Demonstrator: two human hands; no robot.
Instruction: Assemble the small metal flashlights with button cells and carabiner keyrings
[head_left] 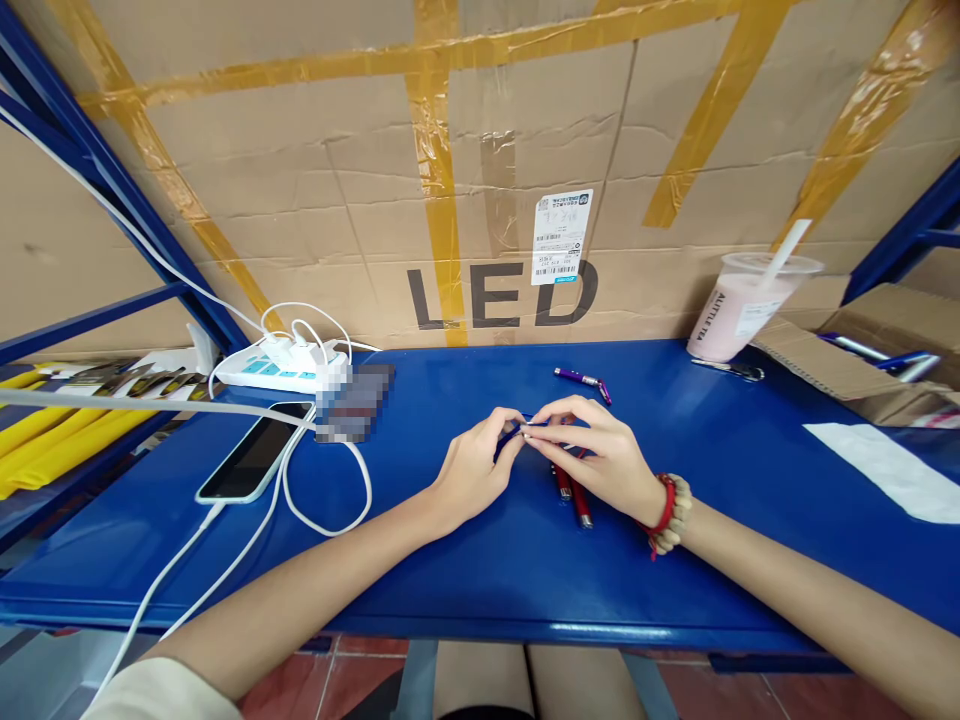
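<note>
My left hand (pixel 474 468) and my right hand (pixel 604 452) meet over the middle of the blue tabletop, fingertips pinched together. Between them is a slim blue pen-like object (pixel 510 436), mostly covered by my fingers. The right fingers press at its end, close to the left thumb. Below the right palm lie two red pen-shaped pieces (pixel 580 503) with silvery ends, their upper parts hidden by the hand. Just behind my hands rests a purple pen-shaped piece (pixel 576 376) with a small metal clip at one end.
On the left, a phone (pixel 251 455) with white cables lies near a white power strip (pixel 281 370). A pink drink cup (pixel 739 310) stands back right, beside an open cardboard box (pixel 892 350) holding pens. White paper (pixel 885 470) lies right. A large cardboard sheet (pixel 337 220) forms the back.
</note>
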